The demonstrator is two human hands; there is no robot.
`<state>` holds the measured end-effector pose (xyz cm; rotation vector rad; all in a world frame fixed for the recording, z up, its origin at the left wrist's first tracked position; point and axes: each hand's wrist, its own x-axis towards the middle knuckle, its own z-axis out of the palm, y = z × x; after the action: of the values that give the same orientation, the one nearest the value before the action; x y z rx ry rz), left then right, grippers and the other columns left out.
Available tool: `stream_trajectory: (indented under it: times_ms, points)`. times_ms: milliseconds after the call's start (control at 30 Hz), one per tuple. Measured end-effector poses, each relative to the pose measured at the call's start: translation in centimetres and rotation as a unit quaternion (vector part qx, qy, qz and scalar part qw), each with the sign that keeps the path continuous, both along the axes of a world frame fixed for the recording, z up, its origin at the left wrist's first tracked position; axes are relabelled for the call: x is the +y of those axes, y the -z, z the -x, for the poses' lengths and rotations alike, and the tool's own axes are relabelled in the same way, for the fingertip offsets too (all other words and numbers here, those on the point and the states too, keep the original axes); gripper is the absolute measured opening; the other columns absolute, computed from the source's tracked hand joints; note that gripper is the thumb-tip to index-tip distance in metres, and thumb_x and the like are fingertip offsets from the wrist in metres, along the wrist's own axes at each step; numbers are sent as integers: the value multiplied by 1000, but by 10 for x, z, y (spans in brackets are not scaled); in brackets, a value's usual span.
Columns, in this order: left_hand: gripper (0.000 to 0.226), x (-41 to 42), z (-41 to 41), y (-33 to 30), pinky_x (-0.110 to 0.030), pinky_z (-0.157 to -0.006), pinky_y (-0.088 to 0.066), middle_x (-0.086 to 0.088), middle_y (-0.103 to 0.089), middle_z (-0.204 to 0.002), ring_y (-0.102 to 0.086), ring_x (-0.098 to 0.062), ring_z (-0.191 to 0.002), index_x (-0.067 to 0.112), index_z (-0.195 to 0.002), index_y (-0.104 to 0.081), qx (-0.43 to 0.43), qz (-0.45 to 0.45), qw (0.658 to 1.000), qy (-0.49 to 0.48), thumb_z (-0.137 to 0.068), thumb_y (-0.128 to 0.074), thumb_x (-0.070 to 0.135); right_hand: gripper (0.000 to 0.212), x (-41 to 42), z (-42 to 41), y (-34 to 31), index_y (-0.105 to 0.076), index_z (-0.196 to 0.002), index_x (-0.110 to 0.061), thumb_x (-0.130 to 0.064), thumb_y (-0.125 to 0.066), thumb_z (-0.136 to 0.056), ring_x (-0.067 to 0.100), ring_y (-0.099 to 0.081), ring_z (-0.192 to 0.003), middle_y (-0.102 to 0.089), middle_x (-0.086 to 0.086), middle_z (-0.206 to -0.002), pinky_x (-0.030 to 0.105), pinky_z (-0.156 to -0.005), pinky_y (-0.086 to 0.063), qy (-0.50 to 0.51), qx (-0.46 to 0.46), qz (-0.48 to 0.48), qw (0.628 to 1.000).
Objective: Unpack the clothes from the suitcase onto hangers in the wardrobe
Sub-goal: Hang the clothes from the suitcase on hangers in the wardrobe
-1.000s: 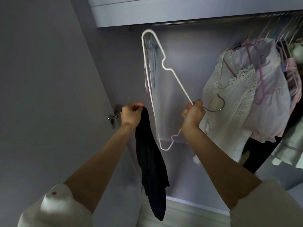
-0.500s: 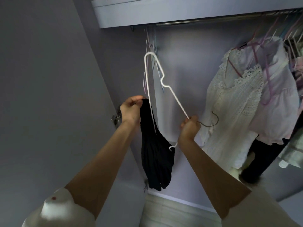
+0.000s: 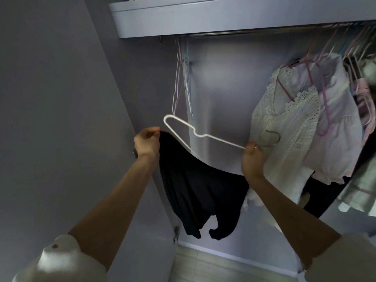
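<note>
Nearest to us: both forearms reach up and forward, with white sleeves at the lower corners of the view.

Our left hand (image 3: 147, 141) pinches the upper edge of the black garment (image 3: 200, 192); thumb and fingers are closed together on the cloth. Our right hand (image 3: 252, 158) grips the white hanger (image 3: 205, 135) at its neck, fingers curled round the wire just below the metal hook (image 3: 271, 138), which sticks out to the right of the fist.

The hanger lies roughly level between the two hands, its looped end close to our left hand. The garment hangs from our left hand in a sagging edge that runs across toward our right wrist; the hanger's lower side passes behind or into the cloth, and we cannot tell which. The rest of the garment drops in folds, with two ends at the bottom.

Behind: spare hangers (image 3: 183, 82) hang bare at the left end of the rail (image 3: 254, 33), under the shelf (image 3: 223, 15). To the right, a white lace top (image 3: 289, 127) and a pale pink top (image 3: 337, 127) hang on pink hangers, with more clothes crowded at the far right edge. The wardrobe door (image 3: 57, 98) stands open at left. A strip of floor (image 3: 213, 265) shows below.
</note>
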<state>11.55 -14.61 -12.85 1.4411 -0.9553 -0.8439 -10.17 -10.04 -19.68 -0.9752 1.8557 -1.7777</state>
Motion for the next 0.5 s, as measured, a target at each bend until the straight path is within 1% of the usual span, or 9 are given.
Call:
stream_trajectory:
  times_ms: [67,133,167,200,267,333,400,467,500]
  points:
    - [29,0,9,-8,-22,-62,-49,5,-61,-58,-55,-14,-63,15,-70,-61,43,6,998,41,-88,-51,-5,49,-3,-8,-13,-59,-84,16,-24,-33,-98,27,-52,-77,-62,29,-82,33,-71,-36,32,-14,12,999]
    - [30,1,15,-19,-18,-54,-50,2,-63,-58,-59,-14,-58,13,-71,-59,125,19,989,79,-88,-48,-8,41,-13,-12,-14,-58,-102,14,-18,-33,-100,27,-56,-85,-61,23,-90,33,-80,-39,56,-79,13,995]
    - [29,3,18,-24,-17,-54,-51,2,-65,-56,-61,-11,-55,12,-73,-59,163,25,981,101,-89,-47,-9,35,-19,-13,-13,-58,-100,7,-18,-32,-100,23,-55,-80,-58,14,-84,32,-78,-41,56,-138,16,989]
    - [28,4,22,-27,-16,-54,-52,4,-66,-54,-62,-8,-52,11,-74,-60,181,25,975,125,-89,-46,-9,30,-25,-14,-11,-54,-86,-3,-19,-33,-100,18,-51,-68,-53,7,-74,31,-69,-41,55,-213,15,975]
    - [27,9,33,-35,-15,-54,-52,6,-67,-53,-63,-5,-50,11,-77,-60,192,23,968,158,-90,-46,-8,35,-32,-15,-9,-40,-64,-14,-21,-33,-98,8,-43,-45,-42,-2,-55,19,-46,-36,52,-337,-1,940]
    - [26,12,43,-41,-16,-53,-53,2,-68,-60,-64,-7,-53,10,-78,-59,227,18,960,166,-90,-46,-8,38,-30,-24,-10,-33,-61,-19,-23,-29,-99,0,-38,-26,-41,-4,-41,12,-30,-30,20,-398,-25,917]
    - [26,12,50,-49,-18,-55,-55,-5,-65,-71,-63,-12,-58,10,-79,-59,275,16,949,153,-90,-45,-9,37,-25,-36,-9,-29,-63,-22,-25,-23,-100,0,-37,-24,-43,-5,-39,11,-31,-31,-29,-385,-74,919]
    - [27,10,51,-57,-20,-56,-56,-6,-63,-74,-63,-11,-56,11,-78,-57,303,27,943,135,-91,-44,-9,37,-19,-44,0,-28,-63,-23,-24,-22,-100,0,-39,-31,-44,-4,-43,17,-43,-33,-54,-354,-114,927]
    - [28,7,50,-60,-20,-56,-56,-6,-62,-74,-63,-11,-55,11,-77,-57,305,36,943,127,-91,-44,-9,37,-14,-46,6,-30,-63,-22,-24,-23,-100,0,-39,-33,-45,-6,-37,19,-47,-31,-60,-348,-126,927]
